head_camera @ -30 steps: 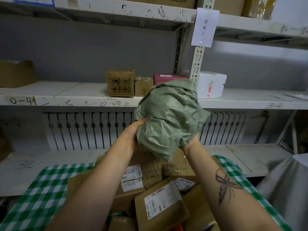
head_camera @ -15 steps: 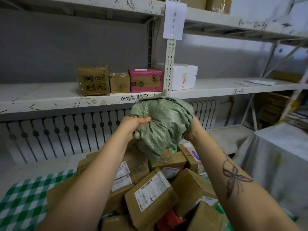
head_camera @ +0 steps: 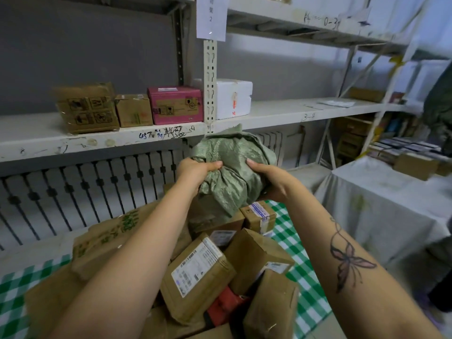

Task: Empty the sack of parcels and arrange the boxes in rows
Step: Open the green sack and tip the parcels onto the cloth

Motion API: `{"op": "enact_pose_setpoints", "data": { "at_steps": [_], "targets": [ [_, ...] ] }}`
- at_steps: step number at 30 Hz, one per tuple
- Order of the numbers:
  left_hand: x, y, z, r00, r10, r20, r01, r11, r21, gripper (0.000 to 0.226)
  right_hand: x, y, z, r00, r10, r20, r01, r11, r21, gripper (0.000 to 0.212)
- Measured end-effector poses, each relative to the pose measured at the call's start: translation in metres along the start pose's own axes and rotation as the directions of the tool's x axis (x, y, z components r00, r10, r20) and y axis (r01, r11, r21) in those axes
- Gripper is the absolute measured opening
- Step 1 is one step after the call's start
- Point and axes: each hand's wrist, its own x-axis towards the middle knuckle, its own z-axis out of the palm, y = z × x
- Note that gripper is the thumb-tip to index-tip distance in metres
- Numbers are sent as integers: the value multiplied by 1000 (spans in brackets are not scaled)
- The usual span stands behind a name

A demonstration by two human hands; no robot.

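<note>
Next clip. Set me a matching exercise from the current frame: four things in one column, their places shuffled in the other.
Things
1. green sack
2. pink box
3. white foam box
4. checked cloth

Places
A. under the heap of brown parcels
B. on the shelf, partly behind the slotted upright
C. gripped by the left hand and the right hand
D. on the shelf, next to a small brown box

Pairs: 1-C, 2-D, 3-B, 4-A
</note>
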Motion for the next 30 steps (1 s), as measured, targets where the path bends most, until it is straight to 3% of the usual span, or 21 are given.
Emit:
{"op": "enact_pose_setpoints", "data": {
  "at_steps": [5, 7, 12, 16, 18, 21, 26, 30],
  "targets": [
    [0, 8, 40, 988, 50, 145, -32, 991, -127, 102, 15, 2, -39, 986, -123, -111, 151, 943, 296, 55],
    [3, 8, 61, 988, 88, 127, -69, 987, -148, 94, 23, 4, -56, 978, -125, -166, 180, 909, 375, 44],
    [15, -3, 125, 969, 142, 204, -68, 940, -334, 96, 59, 5, -112, 956, -87, -278, 229, 817, 530, 51],
    [28, -13, 175, 943, 119, 312, -37, 966, -257, 131, 89, 5, -159, 954, -87, -288, 243, 789, 565, 53],
    [38, -21, 207, 958, 96, 271, -33, 973, -228, 127, 110, 9, -186, 958, -86, -272, 234, 783, 577, 54],
    [57, -34, 248, 988, 26, 155, 5, 980, -199, 104, 137, 18, -216, 963, -74, -259, 219, 772, 596, 54],
    [92, -51, 298, 993, -78, 83, 89, 986, -139, 77, 184, 39, -257, 968, 23, -252, 145, 764, 628, 65],
    [114, -68, 323, 978, -208, 2, 207, 977, 42, 82, 208, 64, -274, 969, 102, -224, 65, 771, 634, 56]
  ]
}}
